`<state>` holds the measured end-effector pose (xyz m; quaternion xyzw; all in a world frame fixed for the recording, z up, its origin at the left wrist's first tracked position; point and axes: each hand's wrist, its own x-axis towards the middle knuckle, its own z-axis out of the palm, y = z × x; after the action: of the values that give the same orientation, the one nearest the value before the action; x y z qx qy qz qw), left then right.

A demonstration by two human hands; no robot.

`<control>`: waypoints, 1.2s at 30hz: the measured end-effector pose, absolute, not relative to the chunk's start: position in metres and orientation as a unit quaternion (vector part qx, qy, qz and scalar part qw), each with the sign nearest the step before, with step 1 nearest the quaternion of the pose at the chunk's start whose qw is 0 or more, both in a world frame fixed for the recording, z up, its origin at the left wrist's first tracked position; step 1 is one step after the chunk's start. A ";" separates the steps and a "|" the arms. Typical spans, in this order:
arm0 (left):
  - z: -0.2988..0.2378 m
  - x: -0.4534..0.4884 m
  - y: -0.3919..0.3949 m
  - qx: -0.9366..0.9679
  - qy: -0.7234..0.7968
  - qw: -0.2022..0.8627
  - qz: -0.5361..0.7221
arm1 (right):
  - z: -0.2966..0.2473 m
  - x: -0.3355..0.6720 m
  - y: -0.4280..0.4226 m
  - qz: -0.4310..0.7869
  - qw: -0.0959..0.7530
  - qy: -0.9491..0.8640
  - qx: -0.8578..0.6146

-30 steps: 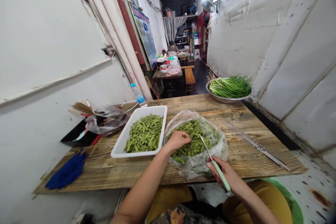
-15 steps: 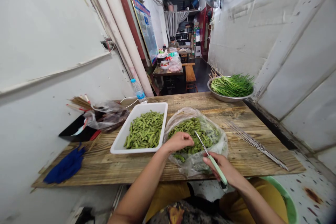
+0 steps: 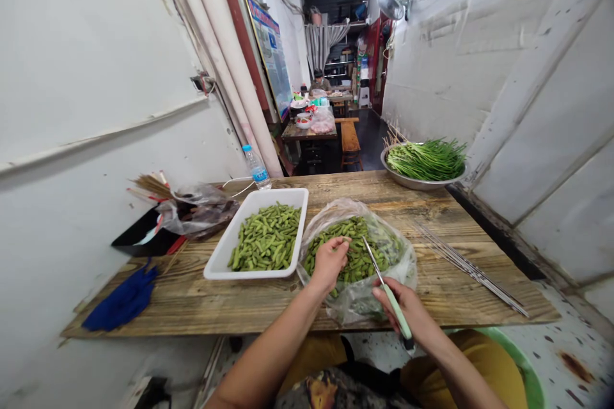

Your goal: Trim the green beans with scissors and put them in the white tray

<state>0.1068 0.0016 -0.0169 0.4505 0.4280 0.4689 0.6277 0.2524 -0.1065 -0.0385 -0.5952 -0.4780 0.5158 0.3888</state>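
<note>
My left hand (image 3: pixel 330 262) is over a clear plastic bag (image 3: pixel 357 313) of green soybean pods (image 3: pixel 357 255). Its thumb and fingers are pinched together, and what they hold is too small to make out. In my right hand (image 3: pixel 407 307), at the bag's near right side, is a pair of scissors (image 3: pixel 394 308) with a pale green handle. The slim metal blades point up and left over the pods, close to my left fingertips but apart from them. To the left of the bag stands a white plastic tray (image 3: pixel 208 268) holding more green pods.
A metal bowl (image 3: pixel 407 183) of green chives (image 3: pixel 426 160) stands at the back right, with thin metal skewers (image 3: pixel 472 268) nearer. Leftward are a water bottle (image 3: pixel 259 171), a black box (image 3: pixel 139 236) and a blue cloth (image 3: pixel 119 300). A person (image 3: pixel 320 82) sits far back.
My left hand has turned more upright, its fingertips lifting up and slightly away from me over the pods. The right hand with the scissors has hardly moved. The camera view has shifted slightly.
</note>
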 end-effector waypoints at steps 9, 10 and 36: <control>-0.022 0.097 -0.004 0.513 0.405 0.679 0.336 | -0.026 0.259 -0.108 0.388 0.322 -0.625 -0.596; -0.023 0.097 -0.004 0.520 0.404 0.674 0.335 | -0.027 0.259 -0.108 0.386 0.318 -0.626 -0.598; 0.040 -0.010 0.053 0.721 0.597 0.112 0.333 | -0.042 0.276 -0.117 0.465 0.351 -0.521 -0.624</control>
<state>-0.0096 0.0528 0.0399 0.7209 0.5974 0.3329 0.1118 0.2760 -0.1170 -0.0419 -0.6237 -0.5209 0.4651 0.3512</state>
